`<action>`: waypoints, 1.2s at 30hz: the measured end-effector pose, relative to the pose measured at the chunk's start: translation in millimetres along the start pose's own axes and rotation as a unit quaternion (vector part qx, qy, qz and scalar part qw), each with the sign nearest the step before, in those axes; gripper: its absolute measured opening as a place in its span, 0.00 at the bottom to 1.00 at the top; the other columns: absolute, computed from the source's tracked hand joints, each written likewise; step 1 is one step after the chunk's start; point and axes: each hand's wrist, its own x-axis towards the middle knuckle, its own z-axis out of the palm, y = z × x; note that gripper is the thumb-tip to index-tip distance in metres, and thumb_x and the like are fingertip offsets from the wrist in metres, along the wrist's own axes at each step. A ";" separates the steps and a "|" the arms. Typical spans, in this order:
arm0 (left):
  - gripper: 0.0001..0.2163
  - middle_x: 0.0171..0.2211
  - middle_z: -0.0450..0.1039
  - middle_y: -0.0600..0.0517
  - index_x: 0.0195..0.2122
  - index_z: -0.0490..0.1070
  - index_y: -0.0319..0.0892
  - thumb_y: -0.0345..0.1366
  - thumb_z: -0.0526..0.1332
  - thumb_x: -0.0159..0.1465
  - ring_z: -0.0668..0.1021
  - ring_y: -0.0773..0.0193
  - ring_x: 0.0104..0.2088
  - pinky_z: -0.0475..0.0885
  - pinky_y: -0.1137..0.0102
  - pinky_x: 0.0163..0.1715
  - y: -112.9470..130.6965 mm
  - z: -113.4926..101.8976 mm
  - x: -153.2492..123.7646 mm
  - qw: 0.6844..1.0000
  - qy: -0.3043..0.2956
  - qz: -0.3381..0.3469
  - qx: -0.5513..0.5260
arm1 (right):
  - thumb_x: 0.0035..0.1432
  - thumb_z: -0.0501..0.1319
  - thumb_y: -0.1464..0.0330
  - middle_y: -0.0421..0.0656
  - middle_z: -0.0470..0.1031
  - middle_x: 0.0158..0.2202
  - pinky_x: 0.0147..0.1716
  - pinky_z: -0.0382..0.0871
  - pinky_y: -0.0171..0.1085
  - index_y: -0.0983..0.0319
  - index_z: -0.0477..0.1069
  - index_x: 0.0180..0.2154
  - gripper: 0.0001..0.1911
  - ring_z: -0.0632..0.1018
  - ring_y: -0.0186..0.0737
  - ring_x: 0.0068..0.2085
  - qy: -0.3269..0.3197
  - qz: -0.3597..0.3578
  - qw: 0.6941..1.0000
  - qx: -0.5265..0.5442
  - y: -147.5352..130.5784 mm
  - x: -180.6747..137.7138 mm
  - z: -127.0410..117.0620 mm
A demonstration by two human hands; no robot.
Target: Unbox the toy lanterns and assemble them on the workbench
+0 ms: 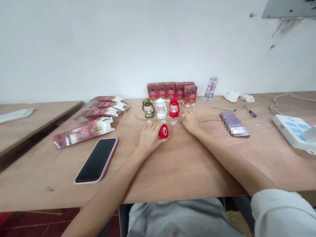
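My left hand is closed around a small red lantern, tipped on its side so that its round base faces me. My right hand rests on the table to the right, fingers stretched forward and thumb apart, beside a tiny pale piece. Ahead of both hands three small lanterns stand upright in a row: a bronze lantern, a white lantern and a red lantern. Several small clear-and-white bits lie in front of them.
Red printed boxes stand by the wall. Opened flat boxes lie left, near a phone. To the right are a bottle, crumpled tissues, a screwdriver, a blurred phone-like object and a power strip.
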 end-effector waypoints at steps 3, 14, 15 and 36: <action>0.20 0.41 0.76 0.46 0.47 0.68 0.41 0.42 0.66 0.54 0.76 0.52 0.43 0.69 0.63 0.42 -0.4 0.5 0.7 1.000 -0.001 -0.015 -0.001 | 0.59 0.52 0.72 0.50 0.72 0.40 0.45 0.66 0.45 0.63 0.71 0.41 0.11 0.72 0.46 0.44 0.038 -0.099 0.991 0.079 -22.9 -21.4 -10.0; 0.22 0.42 0.76 0.45 0.48 0.67 0.41 0.42 0.66 0.54 0.76 0.52 0.44 0.69 0.64 0.41 -2.6 2.1 -0.6 0.999 -0.017 -0.022 -0.023 | 0.60 0.57 0.68 0.44 0.74 0.36 0.41 0.68 0.41 0.57 0.76 0.41 0.10 0.72 0.40 0.38 0.019 -0.242 0.948 0.207 -72.7 -66.2 -12.9; 0.22 0.41 0.76 0.45 0.48 0.67 0.41 0.43 0.66 0.54 0.76 0.52 0.43 0.69 0.64 0.40 -2.3 1.7 -0.5 0.999 -0.023 -0.024 -0.021 | 0.60 0.57 0.69 0.44 0.75 0.35 0.40 0.68 0.41 0.57 0.76 0.40 0.10 0.72 0.39 0.38 0.018 -0.238 0.947 0.213 -72.1 -65.9 -12.5; 0.21 0.38 0.76 0.46 0.46 0.67 0.41 0.46 0.64 0.55 0.77 0.55 0.40 0.69 0.66 0.38 -1.5 0.6 -0.5 0.999 0.001 0.000 -0.046 | 0.60 0.56 0.71 0.43 0.72 0.34 0.39 0.69 0.36 0.60 0.74 0.36 0.07 0.75 0.36 0.37 -0.004 -0.227 0.933 0.280 -75.2 -67.0 -15.7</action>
